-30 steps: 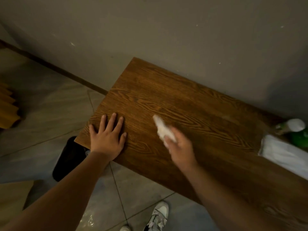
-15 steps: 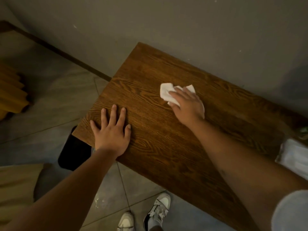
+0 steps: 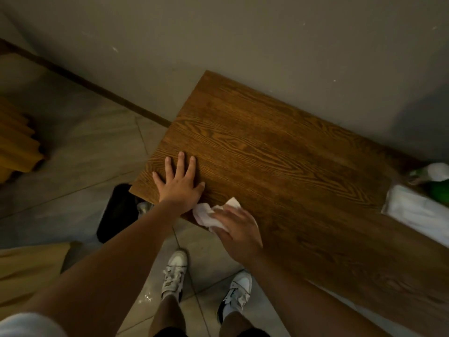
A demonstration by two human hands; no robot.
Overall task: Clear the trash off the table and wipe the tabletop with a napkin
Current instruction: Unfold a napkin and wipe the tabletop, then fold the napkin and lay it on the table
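A dark wooden table point(image 3: 279, 152) stands against a grey wall. My left hand point(image 3: 178, 183) lies flat on its near left corner, fingers spread, holding nothing. My right hand point(image 3: 239, 231) presses a crumpled white napkin point(image 3: 206, 214) onto the table's near edge, just right of my left wrist. Part of the napkin pokes out beyond my fingers to the left.
A white napkin pack point(image 3: 418, 210) and a green bottle point(image 3: 437, 183) with a white top sit at the table's right end. A black trash bin point(image 3: 116, 212) stands on the tiled floor under the left corner. My shoes point(image 3: 175, 271) are below the table edge.
My right hand has drawn the napkin from the middle of the table back toward me, to the near edge beside my left hand. The left hand has stayed flat in place.
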